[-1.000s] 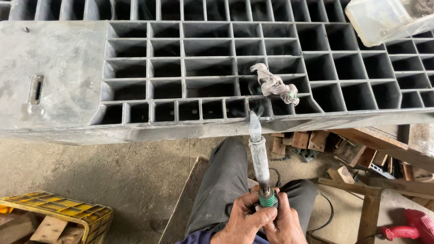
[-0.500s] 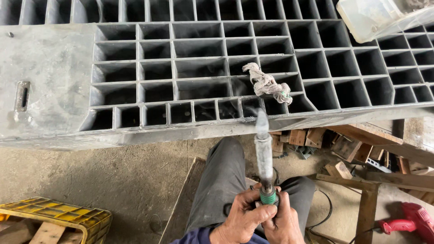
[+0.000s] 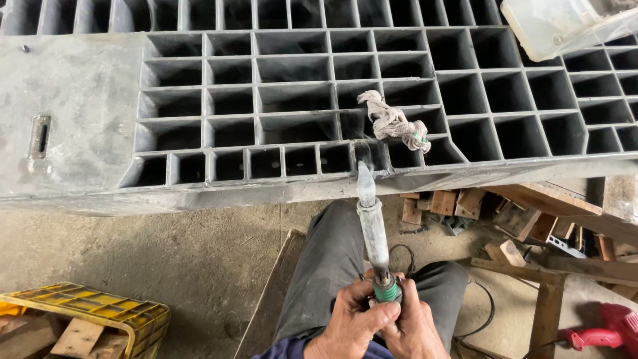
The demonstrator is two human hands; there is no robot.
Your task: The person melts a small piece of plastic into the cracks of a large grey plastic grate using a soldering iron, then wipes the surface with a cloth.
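Both hands clasp the green handle of a long grey soldering iron point(image 3: 371, 219) that points away from me. My left hand point(image 3: 345, 326) wraps the handle from the left and my right hand point(image 3: 415, 329) from the right. The iron's tip gives off thin smoke just under the front edge of a big grey metal grid point(image 3: 279, 100) of square cells. A twisted dirty rag point(image 3: 393, 123) lies on the grid just beyond the tip. My grey trousered legs point(image 3: 332, 279) are below.
A yellow plastic crate point(image 3: 93, 319) with wood pieces sits at lower left. A translucent plastic tub point(image 3: 565, 26) rests on the grid's far right. Wood offcuts and a wooden frame point(image 3: 531, 266) lie at right, with a red power tool point(image 3: 608, 332) on the concrete floor.
The iron's tip has dropped slightly from the grid's front edge, and smoke still rises from it. My view has shifted a little left. Both hands keep their hold.
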